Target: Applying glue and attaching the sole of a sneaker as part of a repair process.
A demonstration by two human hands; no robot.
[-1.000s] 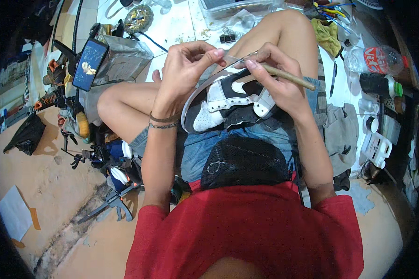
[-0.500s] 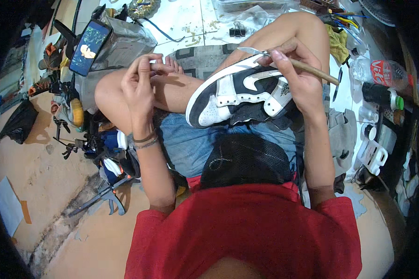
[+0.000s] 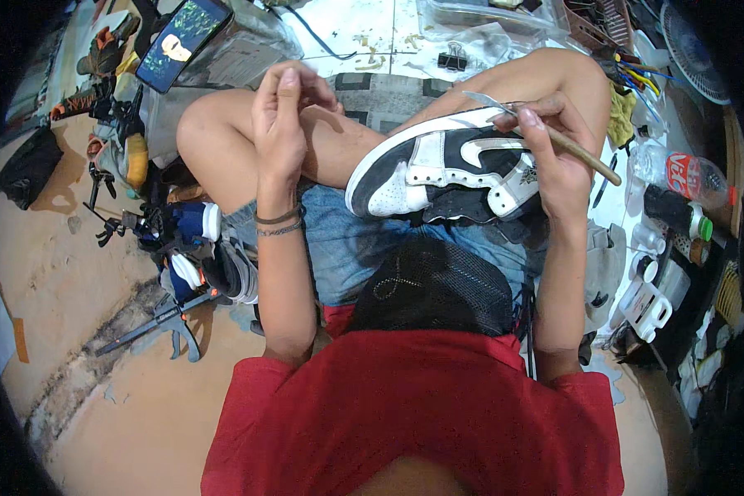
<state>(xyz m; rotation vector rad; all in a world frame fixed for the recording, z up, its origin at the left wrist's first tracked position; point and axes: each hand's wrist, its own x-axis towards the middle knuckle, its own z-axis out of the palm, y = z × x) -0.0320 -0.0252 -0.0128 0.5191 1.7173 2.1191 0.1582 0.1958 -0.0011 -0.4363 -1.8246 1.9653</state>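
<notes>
A black and white sneaker lies on its side across my lap, toe to the left, its sole edge facing away and its eyelet row toward me. My right hand is closed round a knife with a slim wooden handle. Its thin pale blade points left, just above the sole edge; whether it touches the shoe I cannot tell. My left hand is raised left of the toe, apart from the shoe. Its fingers are loosely curled, thumb up, with nothing visible in them.
A lit phone leans at the far left. Shoes and a bar clamp lie along the left. A binder clip and scraps sit on the far tiles. Right stand a plastic bottle, a white jug and a fan.
The whole view has shifted a little. My left hand has turned, its thumb now pointing up and its fingers changed in pose. The knife stays in my right hand, over the sneaker.
</notes>
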